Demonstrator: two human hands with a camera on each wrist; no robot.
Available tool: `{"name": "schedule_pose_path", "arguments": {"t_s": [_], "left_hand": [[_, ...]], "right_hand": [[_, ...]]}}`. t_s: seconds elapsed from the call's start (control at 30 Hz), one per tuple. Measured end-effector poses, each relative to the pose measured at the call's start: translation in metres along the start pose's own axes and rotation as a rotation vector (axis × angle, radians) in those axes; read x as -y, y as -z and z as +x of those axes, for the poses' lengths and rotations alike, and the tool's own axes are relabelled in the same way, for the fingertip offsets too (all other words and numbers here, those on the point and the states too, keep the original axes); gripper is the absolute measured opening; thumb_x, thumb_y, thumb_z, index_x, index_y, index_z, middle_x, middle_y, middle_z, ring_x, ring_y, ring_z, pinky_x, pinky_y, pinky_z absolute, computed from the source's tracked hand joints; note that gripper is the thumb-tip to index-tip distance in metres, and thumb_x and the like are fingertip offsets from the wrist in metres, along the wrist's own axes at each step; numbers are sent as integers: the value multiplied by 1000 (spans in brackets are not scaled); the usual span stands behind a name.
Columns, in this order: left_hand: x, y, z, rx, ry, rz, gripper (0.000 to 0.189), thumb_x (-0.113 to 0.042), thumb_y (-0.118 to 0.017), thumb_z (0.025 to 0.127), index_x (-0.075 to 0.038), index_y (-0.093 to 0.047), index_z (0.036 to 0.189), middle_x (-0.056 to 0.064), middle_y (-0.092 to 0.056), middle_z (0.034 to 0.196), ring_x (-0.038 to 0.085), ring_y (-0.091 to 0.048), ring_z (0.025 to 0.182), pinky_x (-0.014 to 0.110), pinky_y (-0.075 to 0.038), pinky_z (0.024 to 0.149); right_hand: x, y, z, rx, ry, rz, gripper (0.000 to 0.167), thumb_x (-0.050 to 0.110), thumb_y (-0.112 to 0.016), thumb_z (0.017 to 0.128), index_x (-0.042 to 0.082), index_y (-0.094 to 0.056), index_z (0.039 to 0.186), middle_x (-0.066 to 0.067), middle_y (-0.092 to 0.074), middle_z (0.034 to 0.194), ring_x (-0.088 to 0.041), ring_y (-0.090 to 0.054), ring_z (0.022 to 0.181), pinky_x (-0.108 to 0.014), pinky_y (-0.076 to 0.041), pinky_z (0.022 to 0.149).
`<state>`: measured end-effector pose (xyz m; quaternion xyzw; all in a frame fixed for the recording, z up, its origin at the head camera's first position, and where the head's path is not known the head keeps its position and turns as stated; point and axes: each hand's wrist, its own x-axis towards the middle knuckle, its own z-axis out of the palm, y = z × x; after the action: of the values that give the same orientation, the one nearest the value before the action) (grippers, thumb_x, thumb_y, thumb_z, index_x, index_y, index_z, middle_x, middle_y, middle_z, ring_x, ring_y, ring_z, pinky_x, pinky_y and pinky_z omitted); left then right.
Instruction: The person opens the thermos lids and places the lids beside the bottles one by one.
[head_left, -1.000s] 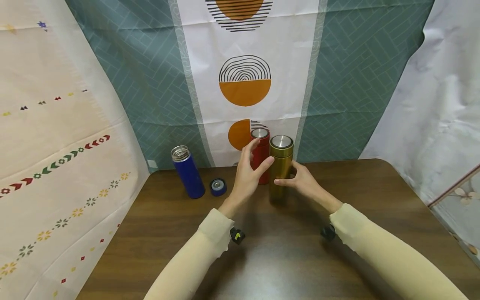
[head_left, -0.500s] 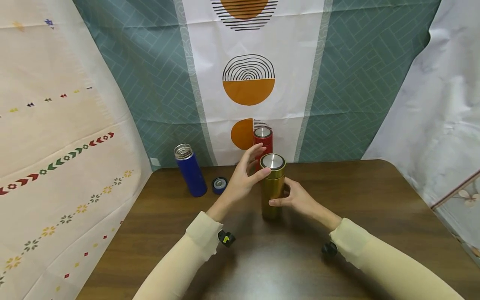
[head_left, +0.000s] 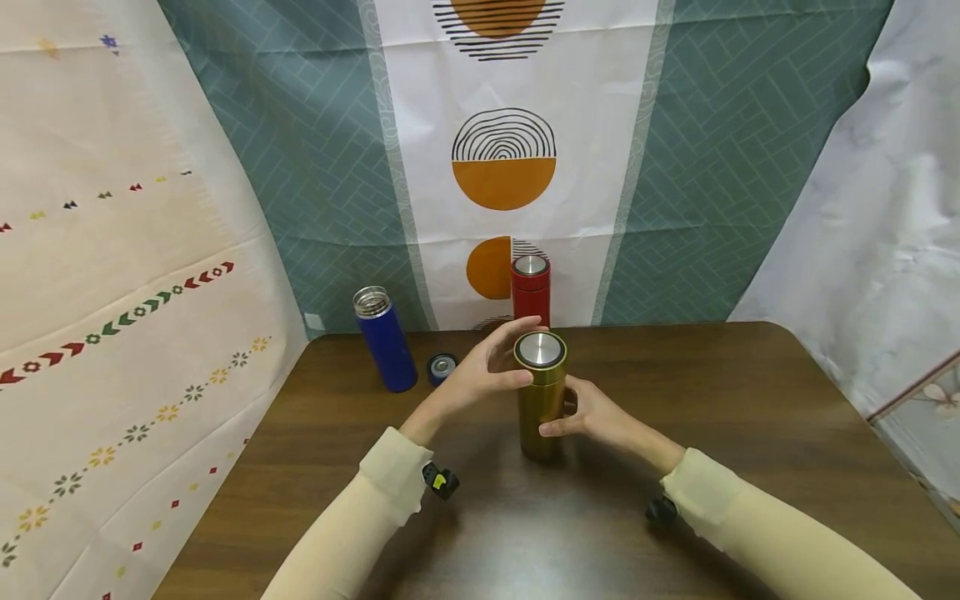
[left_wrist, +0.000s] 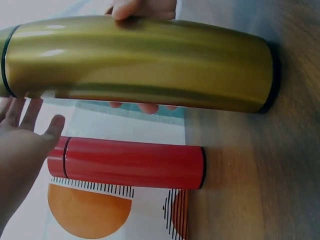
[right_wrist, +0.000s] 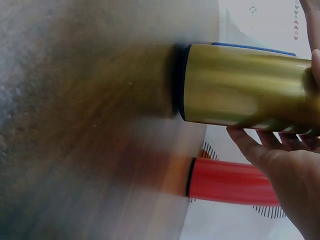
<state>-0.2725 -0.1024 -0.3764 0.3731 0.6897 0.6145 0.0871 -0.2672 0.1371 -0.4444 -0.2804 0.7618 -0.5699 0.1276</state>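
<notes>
Gold flask (head_left: 535, 417) is upright, long axis vertical: right grip (head_left: 598, 415) clasps its body, left grip (head_left: 475, 377), unclenched, hangs nearer the lid (head_left: 541, 350).

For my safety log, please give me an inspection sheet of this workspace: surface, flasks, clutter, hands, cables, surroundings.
Surface: brown wood-grain table with some glare.
Job's things: gold flask, upright, lid on.
Clutter: red flask behind it, closed; uncapped blue flask; blue cap beside that.
Hands: right hand grips the gold flask's body; left hand is at its lid, grip unclear.
Cables: nothing seen.
Surroundings: cloths behind and at both sides.
</notes>
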Motion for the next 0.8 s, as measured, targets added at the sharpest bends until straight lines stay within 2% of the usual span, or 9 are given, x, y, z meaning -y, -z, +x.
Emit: {"name": "schedule_pose_path", "arguments": {"t_s": [0.1,0.23,0.43,0.57,0.8], "left_hand": [[2,2,0,26,0,-17,97,-59,-77,88,-12,-35,161,7,-45,160,21,-36,151,57,-31,121],[6,4,0,44,33,-24,92,-57,-78,88,-14,-39,160,6,-42,162,20,-37,150,56,-32,121],[8,5,2,85,57,-24,77,-38,-78,92,-15,-45,157,5,-49,157,23,-47,142,48,-40,118],[9,3,2,62,59,5,69,-31,-78,93,-15,-49,154,4,-55,152,22,-51,138,48,-40,117],[9,-3,-1,-9,59,20,72,-41,-80,92,-19,-52,154,1,-57,150,21,-51,139,49,-37,119]], "right_hand": [[-3,-1,-1,22,2,-4,65,15,-86,86,0,-54,140,-14,-66,130,-35,-61,125,-60,-45,110],[-6,0,-1,45,7,0,64,13,-85,87,-2,-53,140,-15,-66,130,-34,-62,122,-57,-47,108],[-7,3,0,91,7,-5,59,11,-82,88,-3,-54,137,-15,-67,124,-30,-63,114,-49,-51,103],[-9,3,0,101,24,-35,56,10,-81,89,-4,-55,136,-14,-67,123,-29,-63,113,-48,-51,102],[-8,0,-1,75,71,-90,55,6,-82,88,-3,-56,135,-13,-68,124,-27,-66,112,-42,-54,99]]}}
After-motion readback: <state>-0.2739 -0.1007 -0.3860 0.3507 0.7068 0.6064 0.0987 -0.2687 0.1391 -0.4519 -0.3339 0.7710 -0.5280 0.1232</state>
